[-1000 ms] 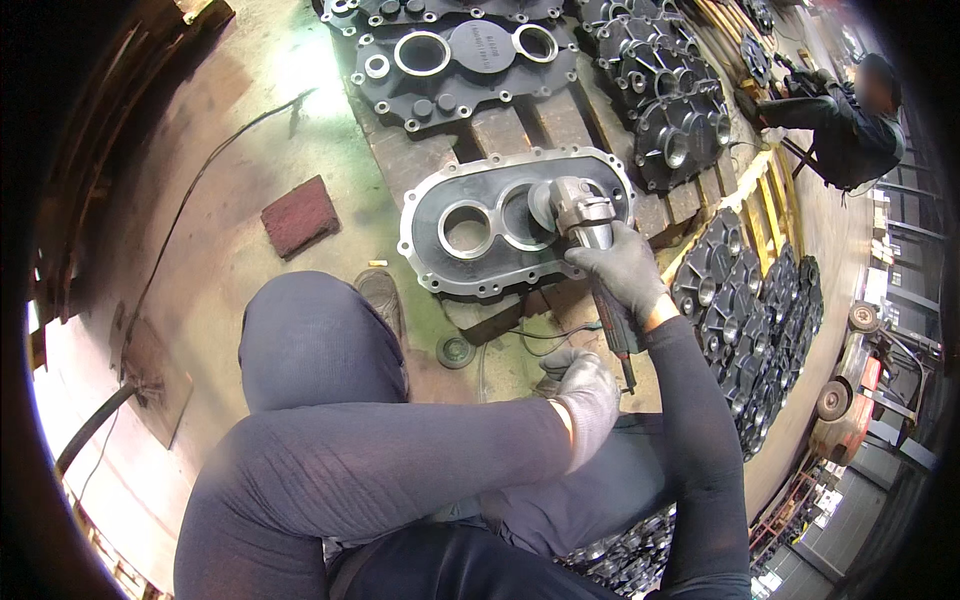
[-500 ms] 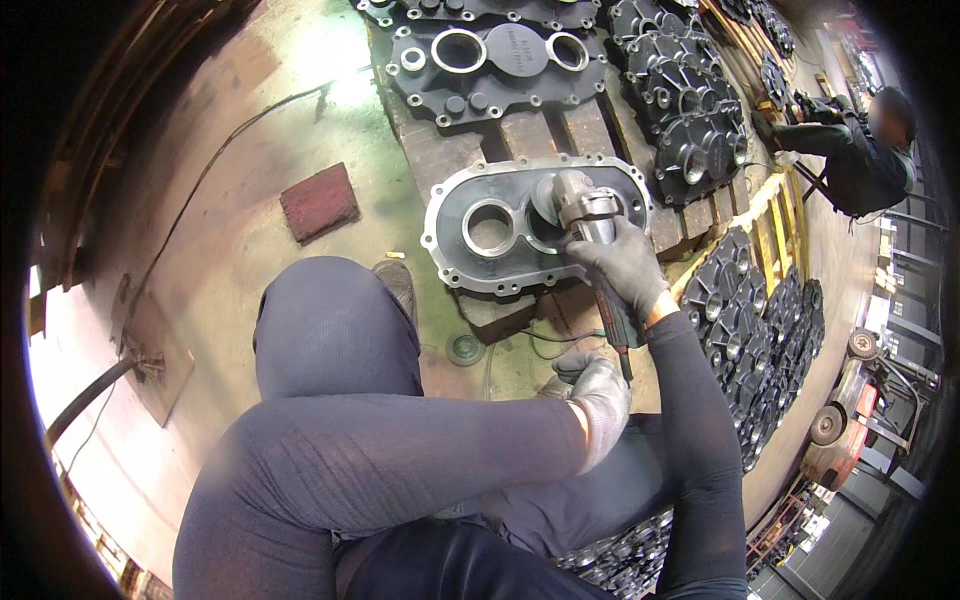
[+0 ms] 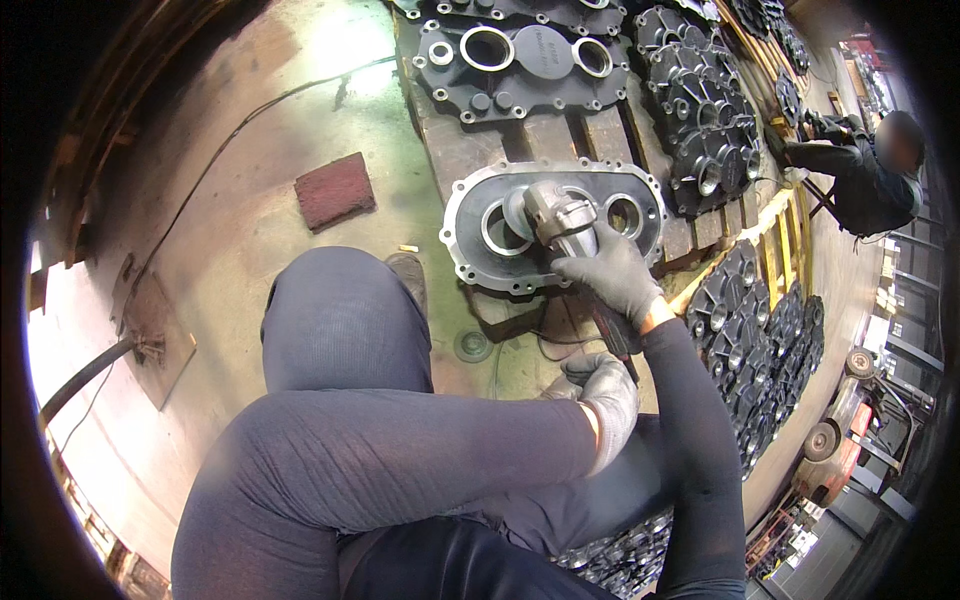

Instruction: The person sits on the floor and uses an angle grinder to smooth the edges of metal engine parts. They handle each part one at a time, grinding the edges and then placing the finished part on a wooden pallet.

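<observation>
My right hand (image 3: 617, 272), in a grey glove, is wrapped around an angle grinder (image 3: 562, 222). The grinder's disc lies over the left round opening of an oval metal housing cover (image 3: 467, 218), which has a bare-metal rim with bolt holes. My left hand (image 3: 608, 400), also gloved, is closed beside the grinder's rear end, near my knee. Its fingers are curled in, and what they hold, if anything, is hidden. The cover lies at the near end of a wooden pallet (image 3: 455, 145).
More dark metal castings (image 3: 545, 50) lie farther along the pallet, others (image 3: 745, 340) at the right. A reddish-brown block (image 3: 335, 190) and a black cable (image 3: 235, 130) are on the floor. At the far right sit another person (image 3: 870, 180) and a red wheeled vehicle (image 3: 838, 455).
My right hand has shifted the grinder left across the cover, from the middle of it to the left opening. My left hand stays about where it was. The whole view has shifted slightly.
</observation>
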